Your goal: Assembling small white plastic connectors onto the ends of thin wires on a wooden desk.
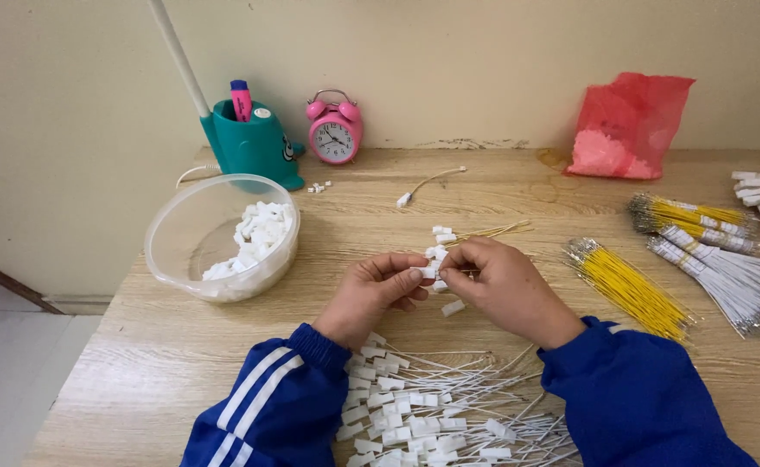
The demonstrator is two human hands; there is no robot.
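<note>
Right in the middle of the wooden table (501,186), the two hands met. The left hand (378,290) and the right hand (499,285) were both pinched shut on one small white plug (429,272), which sat just between their fingertips. Both hands were equally near it, because both touched it. Thin yellow wires (492,231) ran from the plug up and to the right, away from the person, so the long way of the piece pointed toward the far right. The plug looked like a tiny white block, hard and boxy. More little white plugs lay just beside the fingers. A heap of finished white wires (432,415) lay close below, between the blue sleeves. A clear bowl (172,251) with loose white plugs stood off to the left, nearer the left hand.
</note>
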